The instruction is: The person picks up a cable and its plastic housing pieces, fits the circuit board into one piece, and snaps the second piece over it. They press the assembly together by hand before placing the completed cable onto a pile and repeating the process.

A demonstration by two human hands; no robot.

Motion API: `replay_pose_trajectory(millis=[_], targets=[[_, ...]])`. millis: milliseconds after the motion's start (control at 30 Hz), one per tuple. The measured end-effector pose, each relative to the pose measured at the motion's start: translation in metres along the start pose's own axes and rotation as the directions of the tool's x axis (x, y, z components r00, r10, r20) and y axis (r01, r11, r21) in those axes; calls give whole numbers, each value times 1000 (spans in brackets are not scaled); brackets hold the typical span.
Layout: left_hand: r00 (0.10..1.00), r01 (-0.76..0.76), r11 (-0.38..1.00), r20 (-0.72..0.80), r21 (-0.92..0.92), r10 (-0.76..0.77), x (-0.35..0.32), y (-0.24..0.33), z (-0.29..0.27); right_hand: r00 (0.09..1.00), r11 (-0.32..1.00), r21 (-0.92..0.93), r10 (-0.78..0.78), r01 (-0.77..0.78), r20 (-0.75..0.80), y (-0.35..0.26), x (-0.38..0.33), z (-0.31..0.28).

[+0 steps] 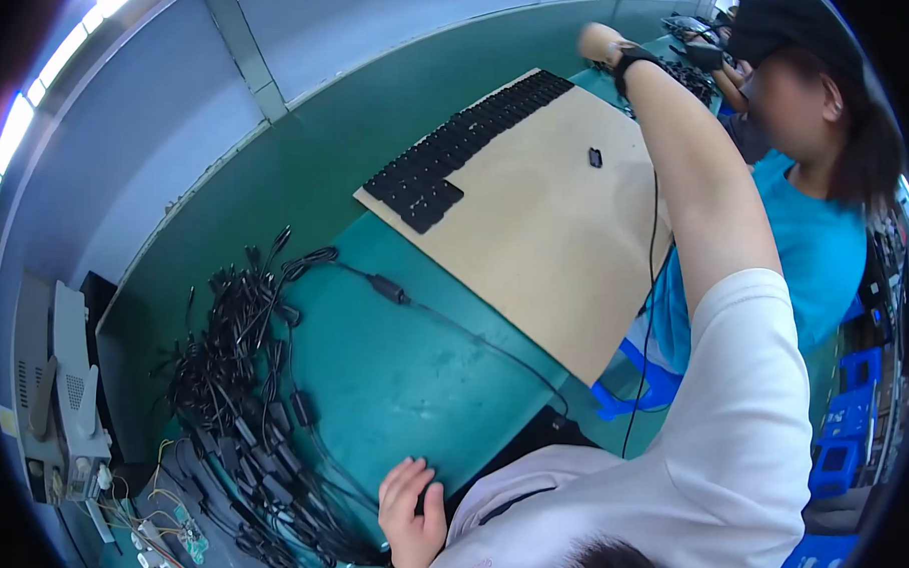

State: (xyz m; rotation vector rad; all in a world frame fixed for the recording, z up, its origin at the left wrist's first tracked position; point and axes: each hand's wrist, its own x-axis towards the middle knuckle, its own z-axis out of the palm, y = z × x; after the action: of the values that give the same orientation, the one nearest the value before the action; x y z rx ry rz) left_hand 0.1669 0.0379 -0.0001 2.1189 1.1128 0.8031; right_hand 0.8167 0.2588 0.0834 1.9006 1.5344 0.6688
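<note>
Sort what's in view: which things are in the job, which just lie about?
In the job:
left hand on the black cables
right hand reaching out
rows of black adapters
wooden board

Lying about:
grey test unit
blue stools

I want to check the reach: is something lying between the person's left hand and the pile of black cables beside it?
Nothing visible does. The left hand rests on the green table, right at the edge of the cable pile; only bare table surface lies between them.

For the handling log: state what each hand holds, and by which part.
Left hand rests on a black adapter by the cable pile; grip unclear. Right hand shows nothing held.
</note>
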Motion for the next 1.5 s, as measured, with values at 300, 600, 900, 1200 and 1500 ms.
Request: replay_pose_trajectory(millis=[300, 600, 900, 1200, 1500], targets=[[992, -25, 997, -120, 69, 33, 11, 8, 5, 922, 998, -54, 44, -25, 384, 74, -20, 253], [970, -91, 980, -207, 178, 128, 7, 1, 18, 591, 597, 312, 353, -739, 726, 14, -56, 154], [970, -116, 974, -187, 193, 153, 9, 1, 17, 514, 366, 368, 695, -855, 502, 27, -73, 199], [944, -238, 951, -181, 199, 274, 1, -12, 21, 302, 71, 477, 852, -876, 427, 37, -89, 173], [959, -133, 981, -232, 141, 163, 11, 9, 21, 258, -1, 747, 938, -665, 231, 92, -103, 156]])
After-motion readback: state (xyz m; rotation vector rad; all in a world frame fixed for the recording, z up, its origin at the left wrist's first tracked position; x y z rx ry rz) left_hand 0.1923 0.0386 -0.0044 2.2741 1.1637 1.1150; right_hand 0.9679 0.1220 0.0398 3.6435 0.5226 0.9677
